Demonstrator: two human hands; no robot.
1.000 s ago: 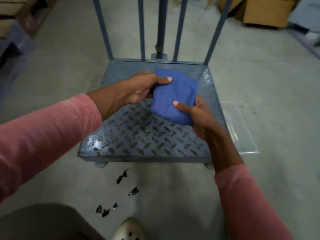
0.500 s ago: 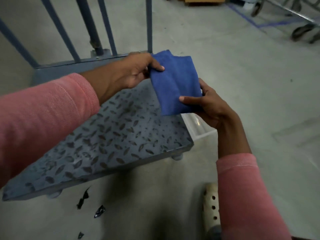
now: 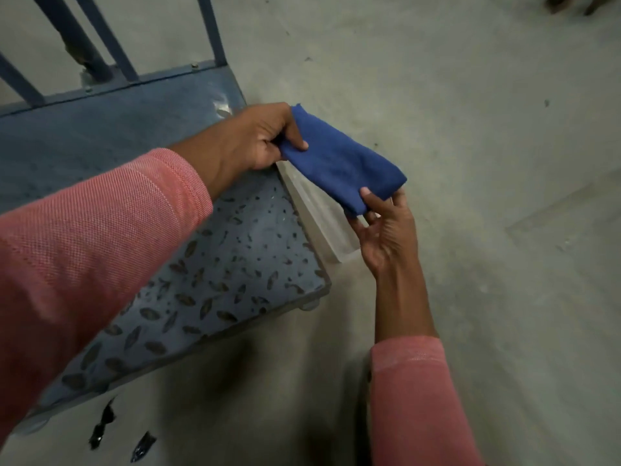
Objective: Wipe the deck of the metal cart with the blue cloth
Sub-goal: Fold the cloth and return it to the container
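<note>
Blue cloth [image 3: 339, 163] now hangs past the cart's [image 3: 111, 129] right edge, no longer over its deck [image 3: 235, 257]. Fingers of left hand [image 3: 258, 139] and right hand [image 3: 386, 237] each pinch an end; I judge wiping paused.

Looking like a warehouse or workshop floor.
A tread-plate metal cart [image 3: 235, 257] with blue bars [image 3: 210, 28] is standing on bare concrete [image 3: 470, 129] stretching far and right.
</note>
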